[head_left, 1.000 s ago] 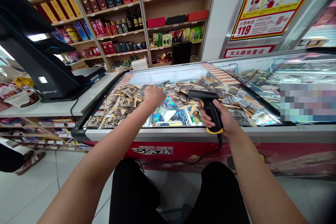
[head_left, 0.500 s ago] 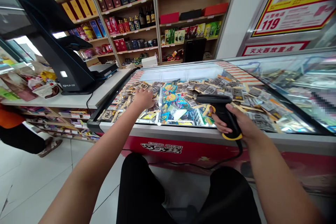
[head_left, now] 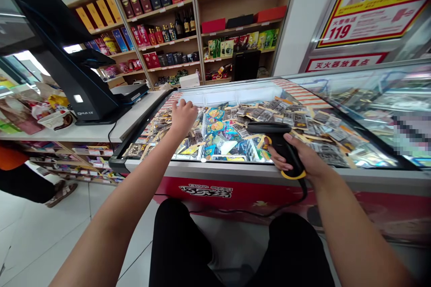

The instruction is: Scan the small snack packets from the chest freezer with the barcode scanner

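My left hand (head_left: pixel 183 115) reaches over the left side of a chest freezer (head_left: pixel 235 171). Its fingers are curled down among small dark snack packets (head_left: pixel 158 128) lying on the glass lid; what they grip is hidden. My right hand (head_left: pixel 305 158) is closed on a black barcode scanner (head_left: pixel 272 131) with yellow trim, held over the freezer's front rim with its head pointing left. The scanner's cable (head_left: pixel 256 211) hangs down in front of the red freezer wall. Between my hands, colourful wrapped packs (head_left: pixel 220 136) show inside the freezer. More packets (head_left: pixel 303 119) cover the right lid.
A black checkout terminal (head_left: pixel 77 80) stands on the white counter (head_left: pixel 101 132) to the left. Shelves (head_left: pixel 175 9) of boxes and bottles line the back wall. Another person's legs and sandal (head_left: pixel 50 193) are at the far left. My knees in black trousers (head_left: pixel 182 242) are below.
My left hand has drawn back to the left and then moved farther over the packets on the left lid. The scanner hand has stayed near the front rim. The view has shifted.
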The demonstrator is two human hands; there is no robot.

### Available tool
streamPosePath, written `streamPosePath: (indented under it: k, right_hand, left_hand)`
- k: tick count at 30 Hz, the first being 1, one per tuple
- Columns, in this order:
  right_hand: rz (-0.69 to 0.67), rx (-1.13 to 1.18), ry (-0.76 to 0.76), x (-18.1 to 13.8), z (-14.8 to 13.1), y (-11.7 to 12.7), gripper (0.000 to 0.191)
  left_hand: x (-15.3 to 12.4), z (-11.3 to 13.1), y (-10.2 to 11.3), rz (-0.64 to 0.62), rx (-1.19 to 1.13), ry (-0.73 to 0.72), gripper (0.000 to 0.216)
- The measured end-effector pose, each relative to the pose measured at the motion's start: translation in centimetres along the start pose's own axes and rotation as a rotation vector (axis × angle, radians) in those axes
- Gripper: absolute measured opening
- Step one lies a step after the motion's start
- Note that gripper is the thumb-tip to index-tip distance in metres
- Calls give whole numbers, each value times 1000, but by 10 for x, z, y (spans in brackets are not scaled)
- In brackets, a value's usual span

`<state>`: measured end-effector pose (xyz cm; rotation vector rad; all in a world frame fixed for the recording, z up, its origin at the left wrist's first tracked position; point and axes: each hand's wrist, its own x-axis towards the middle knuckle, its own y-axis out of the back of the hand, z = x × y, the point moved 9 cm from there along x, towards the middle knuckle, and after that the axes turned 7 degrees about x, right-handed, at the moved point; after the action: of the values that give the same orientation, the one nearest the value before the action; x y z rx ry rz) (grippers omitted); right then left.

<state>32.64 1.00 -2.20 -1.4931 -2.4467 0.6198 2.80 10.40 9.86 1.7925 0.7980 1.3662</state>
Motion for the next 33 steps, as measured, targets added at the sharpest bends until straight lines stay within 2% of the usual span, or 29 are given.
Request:
streamPosePath:
  k: [3, 5, 8, 11, 14, 18, 23, 33]
  right_hand:
    - [-6, -11, 3, -1, -1, -1, 46]
    - [-15, -3, 0, -1, 0, -2, 48]
    - [-14, 3, -1, -1, 0, -1, 50]
    - [-15, 0, 12, 0, -1, 0, 50]
    - [-18, 6, -4, 2, 1, 0, 51]
    - [-11, -21, -47, 4, 4, -2, 53]
    - [-10, -50, -48, 4, 2, -6, 54]
    - [-28, -54, -60, 4, 4, -7, 58]
  left_hand:
    - [10, -2, 8, 49, -161, 92, 36]
    - [13, 0, 6, 87, -356, 146, 34]
    - [14, 14, -8, 125, -675, 140, 32]
    - [12, 33, -28, 74, -849, 99, 27]
    - [11, 42, -48, -16, -882, 86, 25]
    - [12, 38, -63, -68, -869, 89, 29]
    - [11, 29, -66, -63, -859, 93, 29]
    - [6, 33, -71, -96, -874, 93, 30]
